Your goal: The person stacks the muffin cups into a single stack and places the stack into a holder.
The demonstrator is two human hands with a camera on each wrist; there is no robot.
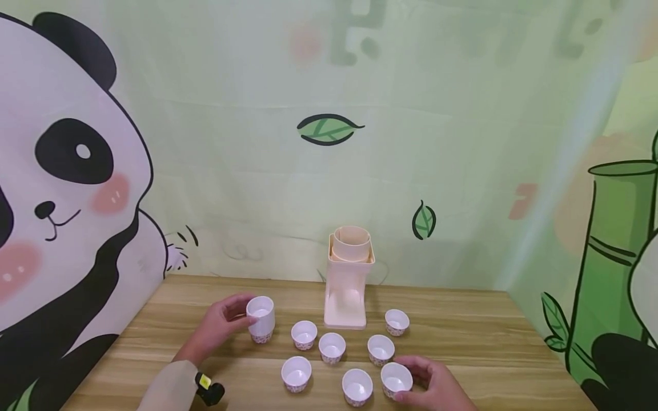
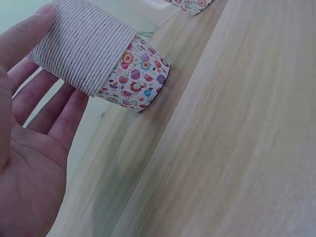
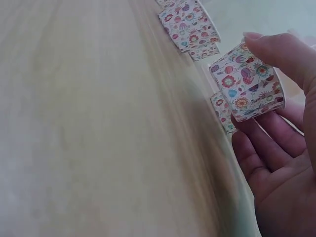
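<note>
My left hand (image 1: 223, 321) grips a stack of paper cups (image 1: 261, 321) at the left of the wooden table. In the left wrist view the stack (image 2: 91, 49) shows many closely nested rims above one flower-printed cup wall. At the front right, my right hand (image 1: 434, 382) holds a single paper cup (image 1: 396, 379) between thumb and fingers. Its flower print faces the right wrist view, where the fingers (image 3: 266, 143) lie along its far side. Whether either held item touches the table is hard to tell. Several more single cups (image 1: 332, 348) stand mouth up between my hands.
A pale pink holder (image 1: 345, 297) with a round tube (image 1: 352, 244) in its top stands at the back middle of the table (image 1: 447, 319). Behind it hangs a printed cloth (image 1: 247, 171) with a panda and leaves. A black strap device sits at my left cuff (image 1: 172, 388).
</note>
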